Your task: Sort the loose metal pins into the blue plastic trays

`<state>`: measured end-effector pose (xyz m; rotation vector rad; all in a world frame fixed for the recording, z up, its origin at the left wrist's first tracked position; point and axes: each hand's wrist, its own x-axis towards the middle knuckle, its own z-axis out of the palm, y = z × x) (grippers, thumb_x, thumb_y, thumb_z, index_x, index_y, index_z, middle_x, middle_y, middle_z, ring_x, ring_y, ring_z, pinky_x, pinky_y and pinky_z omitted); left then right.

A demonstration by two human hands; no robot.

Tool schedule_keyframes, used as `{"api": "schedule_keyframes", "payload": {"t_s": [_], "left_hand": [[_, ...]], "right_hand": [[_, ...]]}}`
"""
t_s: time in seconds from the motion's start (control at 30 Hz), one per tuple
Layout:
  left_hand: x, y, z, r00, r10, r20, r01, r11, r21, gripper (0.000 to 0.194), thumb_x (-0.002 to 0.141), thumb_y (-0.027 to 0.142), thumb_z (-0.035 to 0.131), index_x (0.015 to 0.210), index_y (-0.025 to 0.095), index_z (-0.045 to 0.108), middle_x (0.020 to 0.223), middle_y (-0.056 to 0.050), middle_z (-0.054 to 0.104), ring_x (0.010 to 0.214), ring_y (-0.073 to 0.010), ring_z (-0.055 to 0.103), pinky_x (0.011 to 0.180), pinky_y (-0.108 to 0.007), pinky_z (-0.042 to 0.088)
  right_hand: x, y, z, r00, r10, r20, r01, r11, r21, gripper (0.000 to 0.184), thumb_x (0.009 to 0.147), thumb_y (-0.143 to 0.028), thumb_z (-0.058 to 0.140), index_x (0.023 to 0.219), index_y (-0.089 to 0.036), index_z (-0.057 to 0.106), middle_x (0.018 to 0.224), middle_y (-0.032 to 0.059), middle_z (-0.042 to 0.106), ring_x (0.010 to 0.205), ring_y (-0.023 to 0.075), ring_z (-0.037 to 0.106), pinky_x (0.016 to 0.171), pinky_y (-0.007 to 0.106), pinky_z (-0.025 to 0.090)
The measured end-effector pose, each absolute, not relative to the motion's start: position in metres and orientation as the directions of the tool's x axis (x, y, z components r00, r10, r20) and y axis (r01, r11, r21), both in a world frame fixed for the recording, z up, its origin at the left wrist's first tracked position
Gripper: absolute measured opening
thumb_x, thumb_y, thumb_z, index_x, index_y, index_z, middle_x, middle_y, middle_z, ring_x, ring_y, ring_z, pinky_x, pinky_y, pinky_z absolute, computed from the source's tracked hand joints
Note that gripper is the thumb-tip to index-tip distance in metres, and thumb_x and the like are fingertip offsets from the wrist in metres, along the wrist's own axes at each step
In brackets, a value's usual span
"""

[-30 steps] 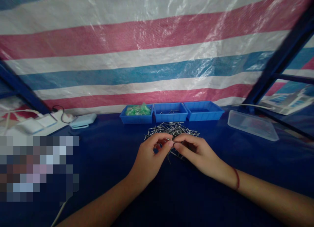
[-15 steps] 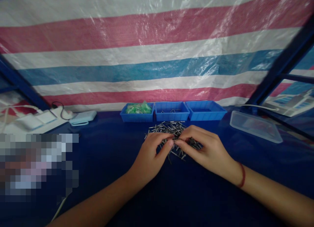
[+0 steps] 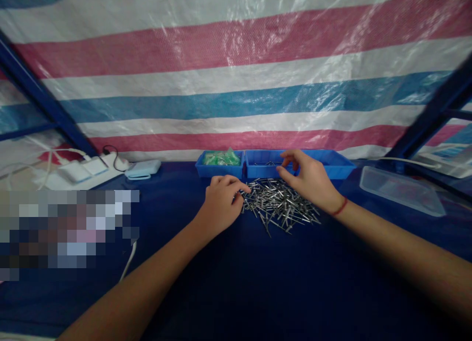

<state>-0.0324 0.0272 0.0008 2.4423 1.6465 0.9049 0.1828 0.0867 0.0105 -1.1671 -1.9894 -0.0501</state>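
Observation:
A heap of thin metal pins (image 3: 280, 205) lies on the dark blue tabletop (image 3: 258, 282). My left hand (image 3: 221, 203) rests at the heap's left edge, its fingers curled and pinched at the pins. My right hand (image 3: 308, 178) is raised over the far side of the heap, at the front rim of the middle blue tray (image 3: 263, 169), fingers half curled; what it holds, if anything, is too small to make out. Three blue trays stand in a row behind: the left tray (image 3: 219, 165) holds green pieces, the right tray (image 3: 337, 165) is partly hidden by my hand.
A clear plastic lid (image 3: 401, 189) lies at the right. A white power strip (image 3: 83, 171) with plugs and a pale blue device (image 3: 142, 169) sit at the back left. A white cable (image 3: 127, 267) runs down the left. A striped tarp (image 3: 236, 75) hangs behind.
My hands have parted. The right hand moved up and away from the heap toward the middle tray. The left hand stayed at the heap's left edge. The view shifted left.

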Motion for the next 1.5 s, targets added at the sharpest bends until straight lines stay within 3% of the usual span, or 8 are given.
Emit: {"api": "schedule_keyframes", "payload": {"t_s": [0.13, 0.33, 0.47, 0.93, 1.07, 1.23, 1.33, 1.5], "left_hand": [[-0.041, 0.021, 0.01, 0.438, 0.86, 0.262, 0.855, -0.489, 0.175, 0.022, 0.079, 0.014, 0.05, 0.09, 0.02, 0.067, 0.094, -0.005, 0.064, 0.091, -0.0233, 0.054, 0.082, -0.039, 0.042], [-0.043, 0.011, 0.024, 0.474, 0.874, 0.106, 0.868, -0.484, 0.112, 0.021, 0.087, 0.026, 0.048, 0.098, 0.019, 0.064, 0.092, -0.006, 0.064, 0.082, -0.0199, 0.061, 0.074, -0.032, 0.047], [-0.037, 0.013, 0.018, 0.439, 0.89, 0.119, 0.892, -0.448, 0.062, 0.027, 0.087, 0.036, 0.05, 0.099, 0.017, 0.064, 0.093, -0.008, 0.063, 0.085, -0.0225, 0.06, 0.074, -0.033, 0.047], [-0.027, 0.01, 0.016, 0.359, 0.895, 0.266, 0.906, -0.402, 0.13, 0.018, 0.086, 0.026, 0.045, 0.082, 0.017, 0.061, 0.081, -0.004, 0.059, 0.07, -0.0165, 0.057, 0.063, -0.027, 0.044], [-0.017, 0.002, 0.018, 0.445, 0.785, 0.431, 0.815, -0.554, 0.167, 0.016, 0.088, 0.024, 0.045, 0.084, 0.016, 0.059, 0.086, -0.004, 0.06, 0.079, -0.0162, 0.058, 0.072, -0.028, 0.046], [-0.003, -0.009, 0.013, 0.563, 0.664, 0.492, 0.733, -0.676, 0.074, 0.02, 0.091, 0.024, 0.043, 0.087, 0.017, 0.06, 0.091, -0.005, 0.064, 0.079, -0.0175, 0.059, 0.074, -0.032, 0.047], [-0.001, -0.01, 0.01, 0.53, 0.686, 0.498, 0.705, -0.683, 0.191, 0.014, 0.089, 0.023, 0.048, 0.089, 0.017, 0.061, 0.092, -0.005, 0.064, 0.082, -0.0174, 0.059, 0.076, -0.032, 0.047], [-0.001, -0.005, 0.008, 0.318, 0.814, 0.485, 0.581, -0.572, 0.579, 0.019, 0.086, 0.025, 0.054, 0.103, 0.018, 0.057, 0.091, -0.002, 0.063, 0.078, -0.0129, 0.058, 0.069, -0.024, 0.047]], "right_hand": [[0.194, 0.051, -0.004, -0.296, 0.741, 0.603, 0.705, 0.595, -0.385, 0.02, 0.081, -0.024, 0.054, 0.1, -0.018, 0.053, 0.082, 0.0045, 0.063, 0.073, 0.0188, 0.058, 0.068, 0.032, 0.046], [0.198, 0.042, -0.017, -0.357, 0.716, 0.6, 0.662, 0.647, -0.378, 0.017, 0.081, -0.022, 0.052, 0.099, -0.021, 0.054, 0.085, 0.004, 0.063, 0.079, 0.0198, 0.06, 0.073, 0.034, 0.048], [0.193, 0.038, -0.015, -0.377, 0.706, 0.6, 0.631, 0.67, -0.391, 0.016, 0.081, -0.021, 0.052, 0.097, -0.022, 0.056, 0.085, 0.0038, 0.064, 0.08, 0.0194, 0.06, 0.073, 0.033, 0.048], [0.184, 0.025, -0.012, -0.435, 0.679, 0.592, 0.53, 0.724, -0.441, 0.009, 0.083, -0.018, 0.052, 0.087, -0.02, 0.06, 0.083, 0.0044, 0.066, 0.079, 0.0181, 0.059, 0.072, 0.033, 0.047], [0.175, 0.011, -0.006, -0.395, 0.773, 0.496, 0.452, 0.634, -0.628, 0.013, 0.086, -0.025, 0.05, 0.079, -0.021, 0.06, 0.078, 0.0023, 0.065, 0.071, 0.0157, 0.06, 0.065, 0.028, 0.047], [0.169, 0.0, 0.001, -0.387, 0.861, 0.331, 0.34, 0.467, -0.816, 0.028, 0.091, -0.035, 0.042, 0.071, -0.02, 0.054, 0.073, 0.0009, 0.062, 0.069, 0.0138, 0.058, 0.061, 0.024, 0.045], [0.169, 0.001, 0.002, -0.369, 0.864, 0.341, 0.31, 0.461, -0.832, 0.028, 0.09, -0.036, 0.043, 0.068, -0.02, 0.052, 0.067, -0.0001, 0.058, 0.063, 0.0128, 0.054, 0.057, 0.023, 0.043], [0.171, 0.005, -0.001, -0.397, 0.849, 0.348, 0.245, 0.464, -0.851, 0.026, 0.091, -0.035, 0.042, 0.075, -0.02, 0.056, 0.067, -0.0002, 0.055, 0.062, 0.0119, 0.052, 0.057, 0.023, 0.043]]}}
